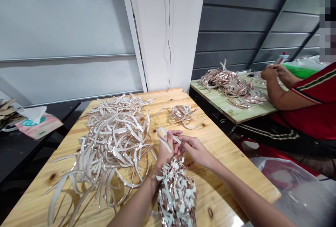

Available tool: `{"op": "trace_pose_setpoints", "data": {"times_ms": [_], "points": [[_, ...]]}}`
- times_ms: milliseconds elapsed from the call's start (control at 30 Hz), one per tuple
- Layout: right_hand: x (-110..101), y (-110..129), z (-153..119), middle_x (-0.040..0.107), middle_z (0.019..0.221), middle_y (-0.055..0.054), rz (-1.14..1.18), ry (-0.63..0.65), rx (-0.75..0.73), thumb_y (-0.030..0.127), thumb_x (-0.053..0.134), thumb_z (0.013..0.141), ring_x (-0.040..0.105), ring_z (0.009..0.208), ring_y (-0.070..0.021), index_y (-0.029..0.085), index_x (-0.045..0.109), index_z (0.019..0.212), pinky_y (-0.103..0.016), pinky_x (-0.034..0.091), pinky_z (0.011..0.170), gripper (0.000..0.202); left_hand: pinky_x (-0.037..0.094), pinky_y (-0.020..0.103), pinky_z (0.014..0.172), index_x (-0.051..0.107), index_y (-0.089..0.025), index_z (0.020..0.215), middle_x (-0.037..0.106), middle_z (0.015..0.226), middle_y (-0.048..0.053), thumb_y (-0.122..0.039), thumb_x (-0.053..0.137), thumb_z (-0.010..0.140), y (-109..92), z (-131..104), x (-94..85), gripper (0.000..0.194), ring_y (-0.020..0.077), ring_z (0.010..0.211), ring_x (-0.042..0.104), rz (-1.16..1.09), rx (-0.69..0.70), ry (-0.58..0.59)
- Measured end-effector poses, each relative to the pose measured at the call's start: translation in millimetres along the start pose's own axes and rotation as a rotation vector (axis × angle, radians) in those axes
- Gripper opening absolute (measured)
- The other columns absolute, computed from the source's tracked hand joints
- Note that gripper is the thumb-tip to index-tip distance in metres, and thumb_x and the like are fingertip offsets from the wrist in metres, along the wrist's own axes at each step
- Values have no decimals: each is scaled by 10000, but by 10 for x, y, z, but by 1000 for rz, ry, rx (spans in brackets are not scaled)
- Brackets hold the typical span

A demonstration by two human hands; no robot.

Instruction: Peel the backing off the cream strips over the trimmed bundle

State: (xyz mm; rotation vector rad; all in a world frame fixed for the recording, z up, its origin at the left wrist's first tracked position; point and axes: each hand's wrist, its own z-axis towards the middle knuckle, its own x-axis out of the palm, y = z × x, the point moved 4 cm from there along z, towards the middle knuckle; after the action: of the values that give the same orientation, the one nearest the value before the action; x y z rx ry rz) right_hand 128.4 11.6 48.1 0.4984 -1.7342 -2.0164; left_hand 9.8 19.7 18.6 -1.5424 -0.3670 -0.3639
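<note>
Over the wooden table, my left hand is closed on a narrow pale strip, which loops up between the thumb and fingers. My right hand meets it from the right, its fingers pinched together at the strip near the left fingertips. Below both hands hangs a thick bundle of short, shiny rose-gold and white strips, its top end by my fingers. A large heap of long, curled white and rose-gold strips lies to the left. Exactly where the fingers meet the strip is partly hidden.
A smaller tangle of strips lies on the wooden table beyond my hands. A pink tissue pack is at far left. On the right, a co-worker in a red shirt sits by another table with strips. Clear plastic lies below.
</note>
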Motion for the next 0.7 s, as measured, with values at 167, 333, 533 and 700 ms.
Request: {"op": "trace_pose_setpoints", "data": {"times_ms": [167,333,533,700], "points": [[2,-56,5,696,817,-51,99,-24,32,386,520,972,638,694,-162,161,705,1008,-312,543,694,293,398,262,361,717,-164,1098,593,519,0,-739,540,857,-38,-20,56,648,138,335,479,117,-8,54],[-21,-63,-2,682,741,-45,3,-48,33,476,510,999,616,631,-155,158,687,899,-290,519,637,377,463,257,460,757,-159,973,664,661,48,-675,566,885,-117,-27,40,557,150,476,574,228,95,-7],[5,-17,-6,684,814,-57,-44,12,-2,520,522,994,632,708,-166,148,678,993,-304,545,692,403,368,249,354,712,-154,1094,544,489,-7,-653,493,935,-32,-21,43,568,139,345,474,171,6,51],[16,-26,-13,687,797,-50,-28,-14,-4,413,507,1009,634,694,-159,143,671,1085,-298,541,690,325,398,239,373,690,-157,1115,577,514,-12,-689,451,934,14,-10,10,611,124,349,477,246,-4,38]]}}
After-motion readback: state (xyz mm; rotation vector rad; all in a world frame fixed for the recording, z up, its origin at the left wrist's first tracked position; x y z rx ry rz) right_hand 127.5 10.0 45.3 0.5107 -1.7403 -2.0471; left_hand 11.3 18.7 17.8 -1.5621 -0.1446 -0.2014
